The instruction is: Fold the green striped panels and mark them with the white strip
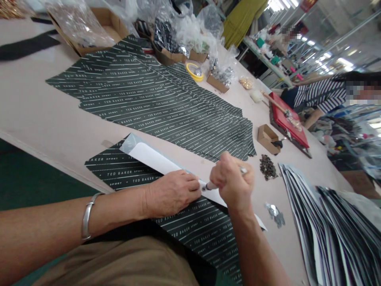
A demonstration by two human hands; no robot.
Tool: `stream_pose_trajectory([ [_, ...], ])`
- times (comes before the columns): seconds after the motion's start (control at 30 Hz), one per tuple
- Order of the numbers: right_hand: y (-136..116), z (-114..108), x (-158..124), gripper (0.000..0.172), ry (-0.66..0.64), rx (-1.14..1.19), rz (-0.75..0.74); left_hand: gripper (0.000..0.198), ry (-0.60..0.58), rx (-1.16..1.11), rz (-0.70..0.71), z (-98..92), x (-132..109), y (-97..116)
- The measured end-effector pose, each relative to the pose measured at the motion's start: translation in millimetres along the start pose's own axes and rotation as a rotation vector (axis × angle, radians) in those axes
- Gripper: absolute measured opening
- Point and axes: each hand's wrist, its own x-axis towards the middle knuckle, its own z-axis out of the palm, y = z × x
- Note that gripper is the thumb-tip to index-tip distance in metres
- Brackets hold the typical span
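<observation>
Watching from the head feed, I see the left hand (171, 194) lying open and flat on a white strip (154, 161), which runs along a dark sheet (125, 171) at the near edge of the desk (44, 99); a bangle (87, 216) circles that wrist; the right hand (230, 180) is closed around a pen-like tool (210, 186), its tip just beside the left fingers (190, 183) on the strip; I judge the work to be partway along, with this one sheet in hand; a broad fan of matching sheets (154, 107) lies beyond it, and a fanned pile (336, 230) with pale edges sits to the right; I cannot tell how many are finished; TED BAKER SPORT repeats across the sheets in pale letters; no other writing is legible to me; dark studs (268, 167) lie near a small cardboard box (268, 139), and a red board (290, 119) lies further along; a person in a striped top (321, 95) sits across the desk.
</observation>
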Motion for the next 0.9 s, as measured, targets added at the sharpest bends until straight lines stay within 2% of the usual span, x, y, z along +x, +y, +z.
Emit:
stream_pose_trajectory([
  [0.1,2,-6,-8,0.048,0.107,0.188,-0.088,0.012,0.028,-0.015,0.016,-0.6,-1,0],
  [0.23,16,-16,-18,0.050,0.112,0.163,-0.074,0.012,0.051,-0.054,0.011,-1.4,-1,1],
  [0.3,23,-35,-16,0.052,0.118,-0.071,-0.074,0.011,0.059,-0.045,0.015,-2.6,-1,1],
  [0.37,30,-64,-12,0.052,0.105,-0.502,-0.086,0.013,0.094,0.008,0.001,-3.9,-1,2],
  [0.43,37,-93,-9,0.045,0.037,-0.908,-0.066,0.016,0.157,0.089,-0.048,-5.0,-2,3],
  [0.47,41,-105,-8,0.039,-0.008,-1.036,-0.049,0.019,0.195,0.125,-0.080,-5.4,-2,3],
  [0.53,46,-120,-9,0.031,-0.097,-1.122,-0.019,0.025,0.267,0.172,-0.130,-6.3,-4,3],
  [0.63,42,-117,-15,0.027,-0.147,-1.037,-0.015,0.030,0.317,0.190,-0.142,-9.5,-3,-1],
  [0.7,30,-103,-23,0.030,-0.197,-0.940,-0.034,0.032,0.329,0.188,-0.120,-14.8,3,-3],
  [0.8,10,-77,-38,0.043,-0.378,-0.832,-0.020,0.035,0.370,0.176,-0.046,-26.5,20,-4],
  [0.83,5,-70,-41,0.040,-0.420,-0.826,-0.002,0.034,0.399,0.170,-0.006,-30.2,26,-4],
  [0.9,-1,-68,-41,0.026,-0.426,-0.903,0.050,0.027,0.490,0.179,0.070,-34.7,39,-8],
])
